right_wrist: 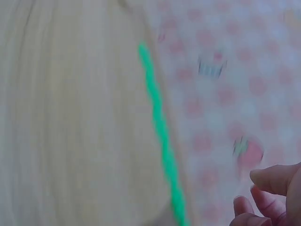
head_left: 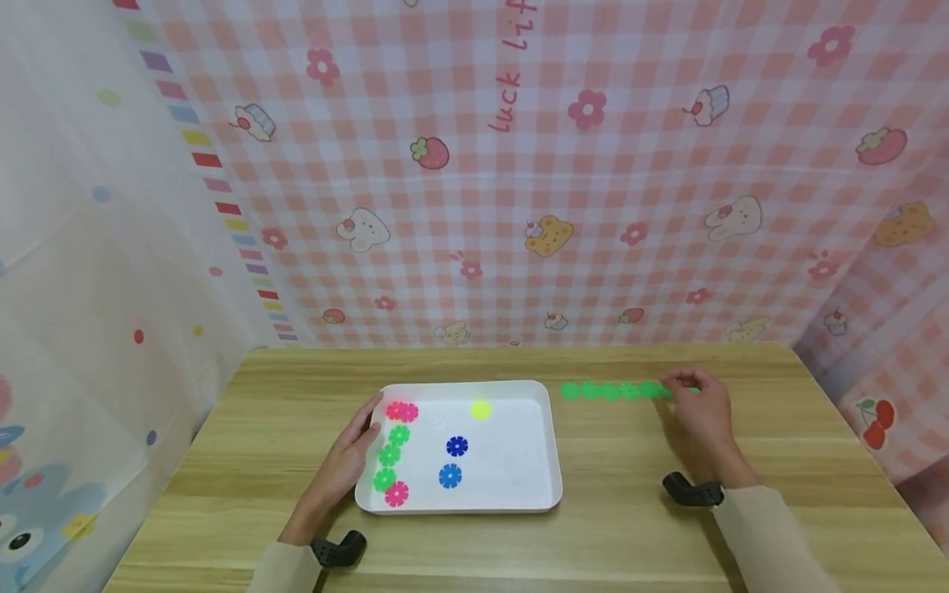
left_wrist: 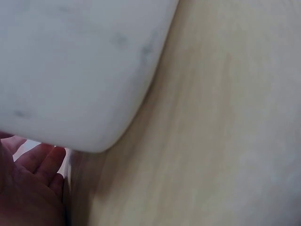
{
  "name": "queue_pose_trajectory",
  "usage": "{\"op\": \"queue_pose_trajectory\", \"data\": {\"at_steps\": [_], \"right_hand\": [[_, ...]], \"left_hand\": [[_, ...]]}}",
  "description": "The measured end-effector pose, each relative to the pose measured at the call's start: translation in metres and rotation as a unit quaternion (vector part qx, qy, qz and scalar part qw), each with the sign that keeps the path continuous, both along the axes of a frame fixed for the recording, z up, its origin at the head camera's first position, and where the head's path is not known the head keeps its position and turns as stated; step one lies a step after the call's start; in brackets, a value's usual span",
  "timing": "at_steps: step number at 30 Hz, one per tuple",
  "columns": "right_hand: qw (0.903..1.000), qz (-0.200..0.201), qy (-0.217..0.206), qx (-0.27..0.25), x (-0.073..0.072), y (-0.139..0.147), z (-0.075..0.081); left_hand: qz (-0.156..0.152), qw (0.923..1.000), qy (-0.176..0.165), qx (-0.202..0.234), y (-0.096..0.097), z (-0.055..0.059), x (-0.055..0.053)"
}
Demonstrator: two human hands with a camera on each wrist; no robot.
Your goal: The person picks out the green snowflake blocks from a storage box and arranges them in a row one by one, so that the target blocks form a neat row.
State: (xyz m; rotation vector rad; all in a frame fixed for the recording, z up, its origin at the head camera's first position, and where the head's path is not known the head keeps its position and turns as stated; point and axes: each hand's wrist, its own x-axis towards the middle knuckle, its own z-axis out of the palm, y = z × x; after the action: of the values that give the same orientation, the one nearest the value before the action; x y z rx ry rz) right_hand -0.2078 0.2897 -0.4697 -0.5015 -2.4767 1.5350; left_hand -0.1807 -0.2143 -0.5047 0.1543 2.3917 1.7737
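Note:
My left hand (head_left: pixel 343 463) holds the left side of a shallow white tray (head_left: pixel 519 486), the thumb at its rim. The left wrist view shows the tray's outer surface (left_wrist: pixel 84 80) close up. Flower-shaped plastic discs lie in the tray: green discs (head_left: pixel 389 455) along the left, pink discs (head_left: pixel 396 493) near two corners, a dark blue disc (head_left: pixel 456 446), a lighter blue disc (head_left: pixel 450 475) and a yellow disc (head_left: pixel 480 409). Over the right end of a row of green discs (head_left: pixel 610 391) is my right hand (head_left: pixel 704 409), fingers bent, with nothing visible between thumb and fingers in the right wrist view.
The wooden table (head_left: pixel 615 535) ends at the back against a pink checked cloth (head_left: pixel 489 288). The green row lies near that back edge, right of the tray. A pale cloth (head_left: pixel 170 288) hangs at the left. Each wrist wears a black device (head_left: pixel 693 491).

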Motion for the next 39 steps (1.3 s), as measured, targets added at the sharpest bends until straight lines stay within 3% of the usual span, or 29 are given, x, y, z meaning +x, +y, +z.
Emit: {"op": "queue_pose_trajectory", "data": {"at_steps": [7,18,23,30,39], "right_hand": [[0.9966,0.081,-0.003,-0.013,0.001,-0.045,0.018],[0.9854,0.164,0.034,-0.033,0.001,-0.116,0.016],[0.9787,0.202,0.028,-0.026,0.006,-0.149,0.017],[0.9575,0.288,0.007,-0.017,0.015,-0.204,0.020],[0.9171,0.397,-0.038,-0.001,0.030,-0.263,0.013]], "left_hand": [[0.007,1.0000,-0.006,-0.001,0.000,-0.002,0.001],[0.008,0.9999,-0.012,-0.004,0.001,-0.007,-0.001],[0.011,0.9999,-0.010,-0.008,0.000,-0.007,-0.001],[0.005,0.9999,-0.004,-0.009,-0.001,-0.004,-0.001],[0.004,1.0000,-0.008,-0.001,0.000,-0.001,-0.001]]}}
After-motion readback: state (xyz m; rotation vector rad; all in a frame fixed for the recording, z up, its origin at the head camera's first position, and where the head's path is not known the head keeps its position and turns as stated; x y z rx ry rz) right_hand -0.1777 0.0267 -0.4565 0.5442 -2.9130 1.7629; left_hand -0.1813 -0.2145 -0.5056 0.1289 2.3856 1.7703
